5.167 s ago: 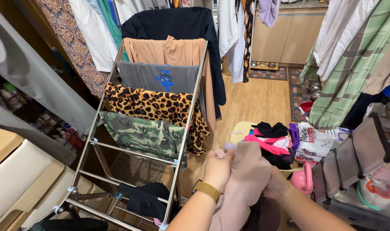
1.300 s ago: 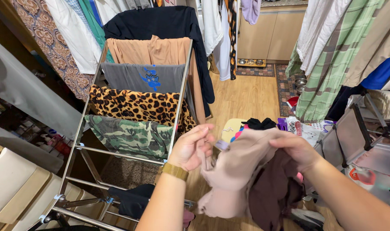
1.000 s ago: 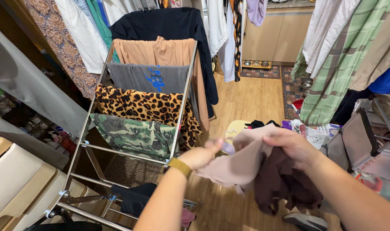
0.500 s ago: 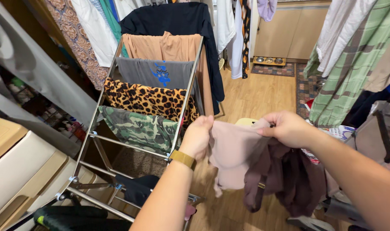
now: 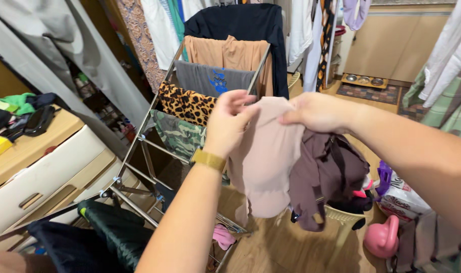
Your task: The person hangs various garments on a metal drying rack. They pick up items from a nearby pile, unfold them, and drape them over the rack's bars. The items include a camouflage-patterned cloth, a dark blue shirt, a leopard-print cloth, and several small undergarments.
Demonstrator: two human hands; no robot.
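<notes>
Both my hands hold up a pale pink garment [image 5: 267, 156] by its top edge. My left hand [image 5: 225, 124], with a tan strap on its wrist, pinches the left corner. My right hand [image 5: 316, 111] grips the right corner, and a dark brown garment [image 5: 331, 177] hangs from that hand beside the pink one. Just behind them stands a metal drying rack [image 5: 139, 139] with a camouflage cloth [image 5: 177, 134], a leopard-print cloth [image 5: 185, 103], a grey shirt [image 5: 210, 81] and a tan cloth [image 5: 225, 53] over its bars.
A cream drawer unit [image 5: 43, 172] stands at the left with clutter on top. A laundry basket [image 5: 341, 220] of clothes, a pink kettlebell [image 5: 382, 240] and a printed bag [image 5: 402, 194] sit low at the right. Clothes hang all around; dark cloth [image 5: 104, 232] lies lower left.
My hands have lifted the pink garment higher and spread it by its top edge. The view has swung left and down, bringing the drawer unit and the rack's foot closer.
</notes>
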